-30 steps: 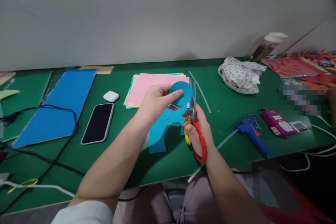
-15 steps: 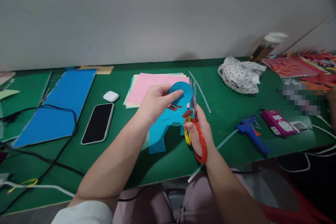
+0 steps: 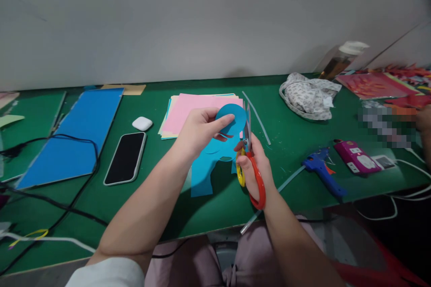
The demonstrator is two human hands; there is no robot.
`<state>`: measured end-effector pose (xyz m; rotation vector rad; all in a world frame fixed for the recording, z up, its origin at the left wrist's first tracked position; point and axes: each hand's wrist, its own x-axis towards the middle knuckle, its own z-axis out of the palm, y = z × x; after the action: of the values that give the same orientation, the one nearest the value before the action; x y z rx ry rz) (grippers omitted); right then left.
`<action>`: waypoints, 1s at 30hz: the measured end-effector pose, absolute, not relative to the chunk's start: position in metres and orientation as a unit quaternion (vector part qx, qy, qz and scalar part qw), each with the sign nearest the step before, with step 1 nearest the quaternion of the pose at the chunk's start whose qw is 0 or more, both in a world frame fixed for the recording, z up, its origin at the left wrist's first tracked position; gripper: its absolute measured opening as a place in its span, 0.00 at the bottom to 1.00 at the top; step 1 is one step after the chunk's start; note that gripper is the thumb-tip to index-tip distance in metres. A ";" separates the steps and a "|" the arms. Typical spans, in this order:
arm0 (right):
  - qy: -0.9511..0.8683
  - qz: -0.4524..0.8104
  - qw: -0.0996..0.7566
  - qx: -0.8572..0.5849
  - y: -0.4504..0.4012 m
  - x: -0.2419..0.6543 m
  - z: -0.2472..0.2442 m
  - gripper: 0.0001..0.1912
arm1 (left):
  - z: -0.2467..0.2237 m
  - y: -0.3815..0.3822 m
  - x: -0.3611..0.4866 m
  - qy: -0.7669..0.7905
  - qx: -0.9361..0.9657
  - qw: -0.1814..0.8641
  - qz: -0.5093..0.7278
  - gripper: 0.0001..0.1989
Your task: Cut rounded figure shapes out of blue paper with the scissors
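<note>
My left hand [image 3: 204, 130] pinches a round blue paper disc [image 3: 235, 119] between thumb and fingers. My right hand [image 3: 257, 168] is wrapped round scissors [image 3: 256, 179] with one red and one yellow handle loop, blades pointing up along the disc's right edge. Beneath the hands, blue paper scraps [image 3: 202, 179] with curved cut edges lie on the green table [image 3: 188, 219]. Behind them is a stack of coloured sheets [image 3: 188, 105] with pink on top.
On the left are a phone [image 3: 125, 158], a white earphone case [image 3: 142, 123], a blue board [image 3: 77, 134] and cables. To the right lie a blue glue gun [image 3: 325, 172], a purple box [image 3: 357, 157], a patterned cloth [image 3: 308, 96] and a bottle [image 3: 341, 60]. Someone's hand [image 3: 424, 119] shows at the right edge.
The disc and my left hand have shifted very slightly left. The other person's hand at the right edge has moved a little further into view.
</note>
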<state>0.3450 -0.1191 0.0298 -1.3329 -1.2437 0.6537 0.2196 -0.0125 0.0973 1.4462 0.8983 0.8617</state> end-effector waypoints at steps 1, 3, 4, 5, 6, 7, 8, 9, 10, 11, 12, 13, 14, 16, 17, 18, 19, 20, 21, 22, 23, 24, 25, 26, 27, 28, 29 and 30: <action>-0.528 0.280 0.567 -0.567 -0.119 0.345 0.030 0.36 | 0.097 -0.012 0.220 0.386 0.618 0.577 0.370 0.15; -0.526 0.283 0.568 -0.566 -0.120 0.344 0.029 0.36 | 0.097 -0.012 0.219 0.390 0.620 0.573 0.368 0.16; -0.524 0.284 0.569 -0.566 -0.120 0.344 0.029 0.36 | 0.097 -0.011 0.219 0.392 0.622 0.570 0.367 0.16; -0.523 0.284 0.570 -0.567 -0.120 0.344 0.029 0.37 | 0.097 -0.011 0.219 0.394 0.623 0.568 0.367 0.16; -0.522 0.283 0.571 -0.567 -0.120 0.344 0.028 0.37 | 0.096 -0.011 0.219 0.395 0.622 0.566 0.368 0.16; -0.522 0.282 0.571 -0.567 -0.120 0.343 0.028 0.36 | 0.096 -0.011 0.218 0.396 0.622 0.566 0.370 0.16; -0.522 0.281 0.572 -0.567 -0.119 0.343 0.028 0.36 | 0.096 -0.010 0.218 0.396 0.621 0.565 0.373 0.16; -0.522 0.280 0.572 -0.567 -0.119 0.343 0.027 0.36 | 0.096 -0.010 0.218 0.396 0.620 0.564 0.376 0.16; -0.523 0.281 0.572 -0.566 -0.119 0.343 0.027 0.36 | 0.096 -0.010 0.218 0.395 0.619 0.562 0.380 0.16; -0.522 0.282 0.573 -0.565 -0.119 0.343 0.027 0.36 | 0.097 -0.010 0.218 0.394 0.619 0.560 0.384 0.15; -0.521 0.283 0.574 -0.564 -0.119 0.343 0.027 0.36 | 0.097 -0.010 0.218 0.393 0.619 0.559 0.387 0.15; -0.520 0.285 0.575 -0.564 -0.119 0.343 0.027 0.36 | 0.097 -0.010 0.218 0.392 0.618 0.558 0.390 0.15; -0.519 0.286 0.576 -0.563 -0.119 0.343 0.027 0.36 | 0.097 -0.010 0.218 0.391 0.618 0.558 0.393 0.15; -0.518 0.288 0.575 -0.564 -0.118 0.343 0.027 0.35 | 0.098 -0.010 0.218 0.390 0.616 0.557 0.397 0.14; -0.517 0.287 0.574 -0.566 -0.118 0.343 0.027 0.35 | 0.097 -0.010 0.218 0.391 0.615 0.557 0.399 0.14; -0.517 0.287 0.574 -0.567 -0.118 0.343 0.027 0.35 | 0.097 -0.010 0.218 0.392 0.614 0.556 0.400 0.13; -0.517 0.287 0.575 -0.566 -0.118 0.343 0.027 0.34 | 0.097 -0.010 0.218 0.393 0.613 0.556 0.401 0.13; -0.517 0.286 0.576 -0.565 -0.118 0.343 0.027 0.34 | 0.097 -0.009 0.218 0.393 0.612 0.556 0.402 0.13; -0.517 0.287 0.578 -0.562 -0.118 0.343 0.027 0.34 | 0.097 -0.009 0.217 0.393 0.612 0.555 0.404 0.13; -0.518 0.289 0.580 -0.558 -0.118 0.343 0.027 0.33 | 0.098 -0.009 0.217 0.393 0.612 0.555 0.404 0.14; -0.519 0.291 0.581 -0.555 -0.118 0.343 0.027 0.33 | 0.098 -0.010 0.217 0.393 0.611 0.555 0.405 0.14; -0.520 0.294 0.581 -0.553 -0.118 0.343 0.027 0.33 | 0.098 -0.010 0.217 0.395 0.611 0.554 0.406 0.14; -0.519 0.297 0.581 -0.552 -0.118 0.343 0.027 0.33 | 0.099 -0.010 0.217 0.397 0.611 0.551 0.406 0.14; -0.519 0.299 0.580 -0.553 -0.118 0.343 0.027 0.32 | 0.099 -0.011 0.217 0.401 0.612 0.548 0.405 0.14; -0.518 0.301 0.578 -0.554 -0.118 0.343 0.027 0.32 | 0.100 -0.011 0.217 0.405 0.614 0.544 0.404 0.14; -0.518 0.301 0.576 -0.556 -0.119 0.343 0.027 0.32 | 0.100 -0.011 0.217 0.409 0.615 0.540 0.404 0.14; -0.518 0.301 0.574 -0.558 -0.119 0.343 0.027 0.32 | 0.100 -0.011 0.217 0.411 0.616 0.537 0.404 0.14; -0.517 0.302 0.572 -0.561 -0.119 0.343 0.027 0.33 | 0.100 -0.011 0.217 0.412 0.617 0.535 0.404 0.14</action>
<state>0.3427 -0.1189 0.0271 -1.3155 -1.2138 0.7073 0.2166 -0.0105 0.1000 1.4706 0.9824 0.9617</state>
